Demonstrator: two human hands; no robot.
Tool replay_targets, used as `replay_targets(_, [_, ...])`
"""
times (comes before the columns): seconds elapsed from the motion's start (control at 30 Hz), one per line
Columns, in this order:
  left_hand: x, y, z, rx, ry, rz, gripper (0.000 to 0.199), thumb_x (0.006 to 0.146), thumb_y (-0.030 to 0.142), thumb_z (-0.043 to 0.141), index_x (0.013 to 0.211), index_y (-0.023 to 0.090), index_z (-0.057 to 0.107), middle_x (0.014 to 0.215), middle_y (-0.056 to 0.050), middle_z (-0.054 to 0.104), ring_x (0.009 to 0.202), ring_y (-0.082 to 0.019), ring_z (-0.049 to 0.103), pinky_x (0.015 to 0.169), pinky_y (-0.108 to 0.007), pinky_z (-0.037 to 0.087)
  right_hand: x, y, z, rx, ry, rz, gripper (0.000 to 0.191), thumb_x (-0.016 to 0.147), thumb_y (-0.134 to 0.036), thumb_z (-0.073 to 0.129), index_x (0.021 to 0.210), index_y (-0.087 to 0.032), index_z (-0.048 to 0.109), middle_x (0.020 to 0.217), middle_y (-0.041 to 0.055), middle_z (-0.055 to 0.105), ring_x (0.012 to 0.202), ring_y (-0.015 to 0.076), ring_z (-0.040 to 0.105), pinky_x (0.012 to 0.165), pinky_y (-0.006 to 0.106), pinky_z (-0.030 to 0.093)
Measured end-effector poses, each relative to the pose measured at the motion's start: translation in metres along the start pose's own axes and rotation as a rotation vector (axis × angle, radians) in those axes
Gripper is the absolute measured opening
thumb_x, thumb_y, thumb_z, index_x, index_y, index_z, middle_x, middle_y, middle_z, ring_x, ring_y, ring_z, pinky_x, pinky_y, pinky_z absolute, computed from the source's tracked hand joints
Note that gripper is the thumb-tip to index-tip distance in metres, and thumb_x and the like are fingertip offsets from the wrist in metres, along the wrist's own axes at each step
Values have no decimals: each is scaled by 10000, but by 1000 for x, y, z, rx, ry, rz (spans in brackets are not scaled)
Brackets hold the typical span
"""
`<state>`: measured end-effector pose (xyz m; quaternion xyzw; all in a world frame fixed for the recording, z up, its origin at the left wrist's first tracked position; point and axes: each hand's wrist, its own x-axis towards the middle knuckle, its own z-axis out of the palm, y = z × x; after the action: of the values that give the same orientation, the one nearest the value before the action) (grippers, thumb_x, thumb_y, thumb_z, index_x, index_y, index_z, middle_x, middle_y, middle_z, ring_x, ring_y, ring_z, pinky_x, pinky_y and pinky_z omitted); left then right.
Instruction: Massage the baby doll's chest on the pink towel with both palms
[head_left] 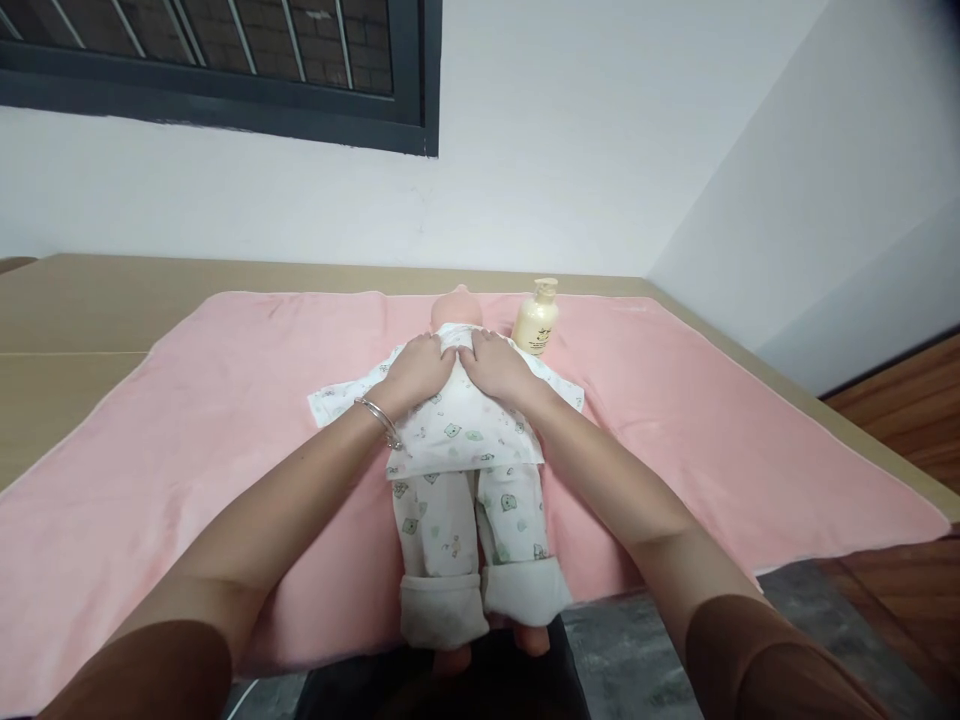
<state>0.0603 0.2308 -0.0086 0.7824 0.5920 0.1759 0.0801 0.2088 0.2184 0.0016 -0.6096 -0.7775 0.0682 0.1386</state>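
Observation:
A baby doll (465, 430) in white printed pyjamas lies on a pink blanket (247, 420), its head toward the wall and its feet at the near edge. My left hand (421, 372) rests flat on the upper left of the doll's torso, fingers stretched out. On the upper right of the torso lies my right hand (495, 366), also flat, its thumb close to the left one. Neither hand grips anything. The trouser cuffs are rolled up, and the doll's feet show below them. A silver bracelet (379, 420) circles my left wrist.
A cream pump bottle (536, 320) stands on the blanket just right of the doll's head. The blanket covers much of a wooden table (90, 310) set against a white wall (555, 170). A dark-framed barred window (416, 70) is at upper left.

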Motion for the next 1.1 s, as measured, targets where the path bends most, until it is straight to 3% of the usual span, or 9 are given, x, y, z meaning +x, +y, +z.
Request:
replay_targets(0.1, [4,-4,3,-32,-10,-59,523,1019,434,301,1153,61,643,1161,-218,671,1093,-329,635,946,-404,476,-7,-8,-2,-65,0,-39,504,1022,-318,280,1331,14,500,1391,270,540,1315,353,492,1081,430,383])
replay_targets(0.27, [-10,15,3,90,20,27,506,1015,282,278,1251,-53,574,1293,-295,584,1256,-352,530,1078,-442,385,3,4,-6,49,-34,-13,456,1016,-332,288,1261,-62,562,1346,223,593,1215,314,576,1013,402,440])
replay_targets(0.37, [-10,13,1,55,5,45,485,1008,292,298,1259,-13,579,1315,-273,582,1270,-338,525,1078,-425,387,6,7,-6,55,-35,49,491,1023,-358,265,1258,-54,572,1337,224,598,1235,318,568,1037,409,428])
replay_targets(0.53, [6,-7,2,-143,-34,-78,471,1005,412,304,1126,114,647,1206,-183,676,1102,-300,637,939,-374,476,-10,-11,-3,-37,-12,15,510,1008,-307,291,1343,12,505,1417,262,524,1351,352,464,1103,427,377])
replay_targets(0.63, [5,0,8,-85,15,-90,447,998,336,302,1133,85,647,1202,-196,673,1116,-301,626,982,-388,462,-6,-9,-2,-7,-5,-15,477,997,-288,299,1328,-26,520,1408,245,536,1322,336,483,1089,424,389])
replay_targets(0.73, [-3,14,14,28,96,-2,447,979,262,346,1286,25,570,1365,-228,574,1302,-323,508,1119,-423,367,9,5,0,55,0,-20,442,999,-268,266,1253,-64,564,1370,217,570,1266,294,523,1090,404,390])
replay_targets(0.83, [-2,13,14,-30,76,46,417,977,244,349,1261,48,583,1356,-212,582,1285,-308,519,1107,-412,385,13,9,2,56,9,-18,465,1007,-281,243,1260,-63,567,1356,208,585,1259,294,526,1097,413,388])
replay_targets(0.97, [12,-6,15,-232,71,-42,393,990,263,304,1103,129,655,1209,-152,681,1107,-251,626,998,-350,467,-8,-12,6,-48,28,-50,567,997,-277,289,1477,0,406,1537,248,408,1439,359,371,1194,479,278])
replay_targets(1.1, [20,-16,22,-308,118,-66,424,996,276,282,1071,144,678,1191,-132,704,1095,-238,645,991,-335,473,-12,-17,11,-16,10,-123,596,993,-254,315,1553,-51,335,1639,178,267,1538,340,215,1256,478,184])
